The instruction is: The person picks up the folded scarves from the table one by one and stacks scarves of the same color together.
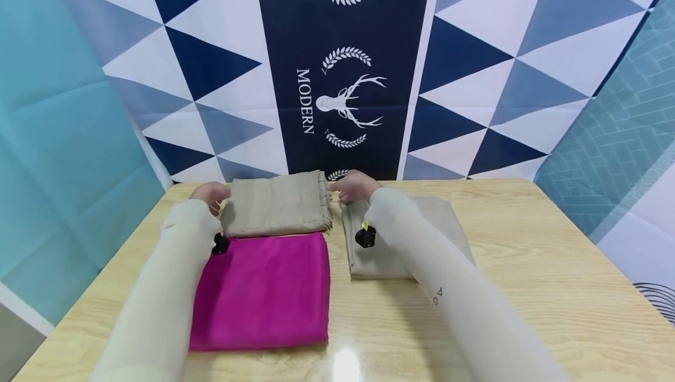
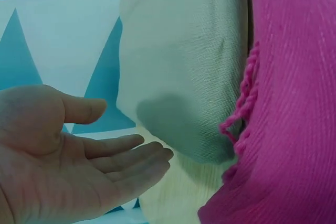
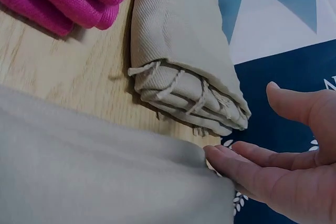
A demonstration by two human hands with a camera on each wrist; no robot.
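Observation:
A folded beige scarf (image 1: pixel 276 203) with tasselled ends lies at the back of the table. My left hand (image 1: pixel 212 194) hovers just off its left end; in the left wrist view that hand (image 2: pixel 89 161) has its fingers extended and its palm bare. Past the scarf's fringed right end is my right hand (image 1: pixel 355 186), above the far edge of a folded grey cloth (image 1: pixel 432 218). In the right wrist view the right hand (image 3: pixel 283 156) has straight fingers, thumb apart, with fingertips right at the grey cloth's corner. A folded magenta scarf (image 1: pixel 263 294) lies in front of the beige one.
The wooden table (image 1: pixel 548 288) extends to the right of the grey cloth. Behind it hangs a patterned backdrop (image 1: pixel 337 153) with triangles and a deer head. A light blue panel (image 1: pixel 68 136) stands along the left side.

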